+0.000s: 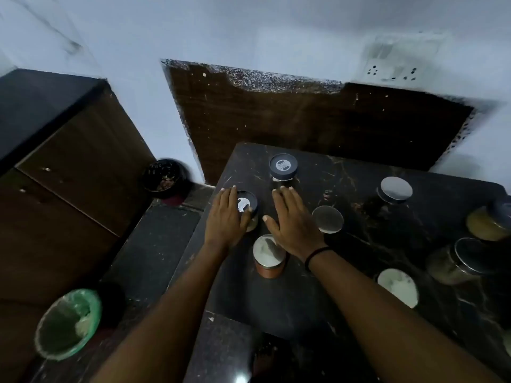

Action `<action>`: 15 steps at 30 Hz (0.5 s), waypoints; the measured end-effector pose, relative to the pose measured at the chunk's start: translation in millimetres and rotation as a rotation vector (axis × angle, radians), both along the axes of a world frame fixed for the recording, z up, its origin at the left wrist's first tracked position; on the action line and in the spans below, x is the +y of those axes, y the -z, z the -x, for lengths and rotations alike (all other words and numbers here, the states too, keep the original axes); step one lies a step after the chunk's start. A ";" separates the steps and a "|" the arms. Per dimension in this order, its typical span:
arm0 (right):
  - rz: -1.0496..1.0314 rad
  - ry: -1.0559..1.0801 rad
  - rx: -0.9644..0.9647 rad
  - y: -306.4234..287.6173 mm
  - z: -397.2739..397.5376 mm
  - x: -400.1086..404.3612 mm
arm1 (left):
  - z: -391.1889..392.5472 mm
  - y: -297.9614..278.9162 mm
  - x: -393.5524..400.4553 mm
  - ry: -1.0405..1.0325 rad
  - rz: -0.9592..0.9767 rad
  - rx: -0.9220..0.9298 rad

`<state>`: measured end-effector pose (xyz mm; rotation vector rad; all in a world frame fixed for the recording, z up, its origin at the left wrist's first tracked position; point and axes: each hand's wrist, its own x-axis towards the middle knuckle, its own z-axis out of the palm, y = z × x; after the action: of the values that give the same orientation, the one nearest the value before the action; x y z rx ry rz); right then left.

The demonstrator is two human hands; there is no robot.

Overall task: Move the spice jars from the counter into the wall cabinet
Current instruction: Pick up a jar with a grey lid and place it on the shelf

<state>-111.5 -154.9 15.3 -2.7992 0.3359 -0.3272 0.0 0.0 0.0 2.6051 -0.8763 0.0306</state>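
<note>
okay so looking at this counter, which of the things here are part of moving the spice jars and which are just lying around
Part of the job:
- dark-lidded jar under the left hand
- second dark-lidded jar beyond the right hand
- orange jar
- steel-lidded jars
- yellow-filled jar
- counter

Just lying about:
- green bin on the floor
- dark bowl
- wall socket

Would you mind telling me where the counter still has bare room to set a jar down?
The counter is bare at its near edge, between the two forearms, below the copper jar. Another bare strip runs along the back edge, right of the dark-lidded jar. It is crowded around both hands and along the right side.
</note>
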 end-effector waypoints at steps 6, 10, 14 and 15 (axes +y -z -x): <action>-0.218 -0.011 0.168 7.2 -48.3 12.8 | -16.3 11.4 7.6 -0.029 0.054 0.182; -0.348 -0.022 0.319 16.8 -71.5 14.4 | -27.0 17.6 8.8 -0.002 0.111 0.293; -0.433 -0.016 0.399 25.9 -83.5 14.5 | -32.4 14.5 8.7 0.017 0.138 0.415; -0.447 -0.012 0.404 27.7 -85.6 15.0 | -33.1 12.5 8.6 0.027 0.152 0.443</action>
<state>-25.9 -139.9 -12.4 -2.4016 0.4205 0.2912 33.1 8.6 -12.5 2.3232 -0.7138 -0.4513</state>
